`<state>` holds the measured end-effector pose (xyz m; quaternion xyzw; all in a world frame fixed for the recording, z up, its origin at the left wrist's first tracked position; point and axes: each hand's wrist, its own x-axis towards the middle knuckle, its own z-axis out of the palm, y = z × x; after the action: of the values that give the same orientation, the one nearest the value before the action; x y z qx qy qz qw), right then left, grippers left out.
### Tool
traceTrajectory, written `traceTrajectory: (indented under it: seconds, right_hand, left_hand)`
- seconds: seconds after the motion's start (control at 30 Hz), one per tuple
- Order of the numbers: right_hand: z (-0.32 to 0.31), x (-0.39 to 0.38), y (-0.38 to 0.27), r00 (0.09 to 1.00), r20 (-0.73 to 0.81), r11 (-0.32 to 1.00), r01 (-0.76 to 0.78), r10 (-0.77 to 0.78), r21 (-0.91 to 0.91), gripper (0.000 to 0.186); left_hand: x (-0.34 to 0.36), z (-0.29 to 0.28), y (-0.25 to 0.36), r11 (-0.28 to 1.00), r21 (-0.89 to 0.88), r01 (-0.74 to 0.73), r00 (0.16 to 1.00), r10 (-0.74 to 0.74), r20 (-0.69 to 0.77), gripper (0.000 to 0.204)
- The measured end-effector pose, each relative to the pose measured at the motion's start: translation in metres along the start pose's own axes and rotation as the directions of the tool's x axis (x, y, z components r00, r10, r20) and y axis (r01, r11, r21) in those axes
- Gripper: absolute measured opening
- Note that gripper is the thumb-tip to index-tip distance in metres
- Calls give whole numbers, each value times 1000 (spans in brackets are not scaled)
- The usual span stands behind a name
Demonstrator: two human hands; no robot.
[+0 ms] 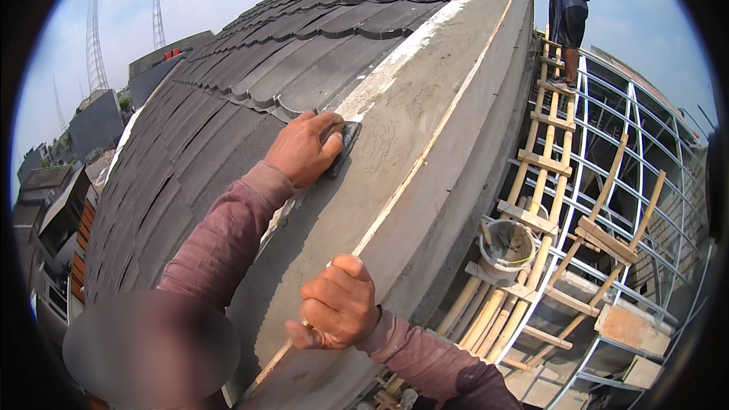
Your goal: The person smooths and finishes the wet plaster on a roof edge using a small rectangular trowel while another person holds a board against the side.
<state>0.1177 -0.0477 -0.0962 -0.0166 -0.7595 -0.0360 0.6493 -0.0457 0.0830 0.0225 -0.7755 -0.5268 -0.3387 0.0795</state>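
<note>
Gripping a dark float (pixel 347 148), the left hand (pixel 307 148) is clamped on the tool over the tile-side edge of a grey mortar ledge (pixel 429 83). Nearer the body, the right hand (pixel 336 304) is closed around a thin wooden strip (pixel 400 190) running along the ledge. Dark roof tiles (pixel 190 129) slope left of both hands; to their right, a bucket (pixel 501 264) sits on bamboo scaffolding (pixel 544 161), where, well beyond them, another person (pixel 568 21) stands under cloudy sky.

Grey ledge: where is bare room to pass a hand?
Free: the grey ledge between roof tiles and wooden strip, beyond the dark float; also its patch between left hand and right hand. Crowded: at the float, and where the right hand grips the strip.
</note>
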Motion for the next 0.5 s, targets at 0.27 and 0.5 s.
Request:
traceTrajectory:
  seconds: [0.27, 0.5]
  right_hand:
    - [-8, -1, 9, 1000, -3, 999, 8, -8, -37, 36]
    - [2, 2, 0, 1000, 2, 1000, 12, -12, 5, 36]
  left_hand:
    - [-34, -12, 62, 990, -88, -106, 976, 121, 181, 41]
    - [27, 8, 31, 997, -9, -80, 997, 80, -1, 42]
